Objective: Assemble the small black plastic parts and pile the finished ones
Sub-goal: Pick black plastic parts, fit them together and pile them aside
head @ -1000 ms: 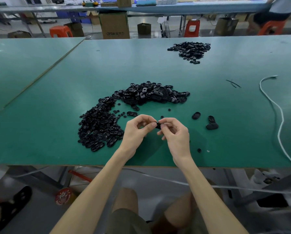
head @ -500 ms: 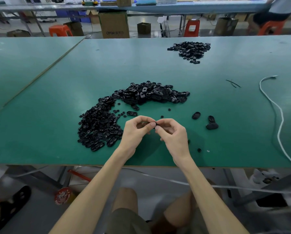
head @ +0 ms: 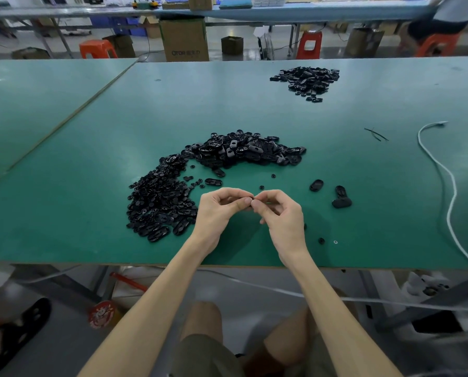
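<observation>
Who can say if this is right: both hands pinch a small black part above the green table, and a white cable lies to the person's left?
One thing is wrong: the cable lies to the person's right, not left, as the head view shows. The left hand and right hand do pinch a black part above the table.

Green tables (head: 254,104) fill the near room; beyond them, orange stools (head: 98,49), a cardboard box (head: 185,39) and a long bench (head: 336,9) on grey floor (head: 333,49).
</observation>
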Demonstrator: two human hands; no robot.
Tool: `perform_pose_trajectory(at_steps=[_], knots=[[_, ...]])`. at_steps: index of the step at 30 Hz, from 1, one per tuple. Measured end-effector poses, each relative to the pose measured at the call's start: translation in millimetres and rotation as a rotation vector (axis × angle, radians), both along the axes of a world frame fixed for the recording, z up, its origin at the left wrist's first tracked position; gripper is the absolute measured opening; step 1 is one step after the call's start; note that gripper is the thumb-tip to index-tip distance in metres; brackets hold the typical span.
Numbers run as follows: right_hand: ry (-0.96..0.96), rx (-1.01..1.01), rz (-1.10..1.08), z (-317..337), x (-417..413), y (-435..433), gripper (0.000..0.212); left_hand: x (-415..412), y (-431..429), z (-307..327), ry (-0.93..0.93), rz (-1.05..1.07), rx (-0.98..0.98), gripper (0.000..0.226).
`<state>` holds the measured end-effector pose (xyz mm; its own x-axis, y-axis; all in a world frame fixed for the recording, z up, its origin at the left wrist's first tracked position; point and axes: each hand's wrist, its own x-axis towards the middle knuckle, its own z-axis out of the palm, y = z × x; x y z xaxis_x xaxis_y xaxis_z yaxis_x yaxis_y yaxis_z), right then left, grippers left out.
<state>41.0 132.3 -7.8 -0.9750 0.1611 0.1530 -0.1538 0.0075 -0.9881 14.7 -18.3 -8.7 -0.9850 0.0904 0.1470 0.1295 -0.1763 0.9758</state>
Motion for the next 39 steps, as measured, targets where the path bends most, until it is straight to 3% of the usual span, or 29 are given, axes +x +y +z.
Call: perform_pose_trajectory(at_steps=[8, 14, 39], knots=[[-0.011, 0.089, -0.049, -1.0, -0.9, -1.4, 0.001, 0.9, -1.6, 0.2, 0.004, -0.028, 0.001, 0.013], [-0.032, 0.111, -0.092, 0.4, 1.5, -1.8, 0.006, 0.1, -1.5, -0.9, 0.017, -0.016, 0.037, 0.023], [-0.088, 0.004, -0.115, -3.0, -2.0, 4.5, 0.010, -0.2, 0.8, 2.1, 0.050, -0.063, 0.047, 0.022]])
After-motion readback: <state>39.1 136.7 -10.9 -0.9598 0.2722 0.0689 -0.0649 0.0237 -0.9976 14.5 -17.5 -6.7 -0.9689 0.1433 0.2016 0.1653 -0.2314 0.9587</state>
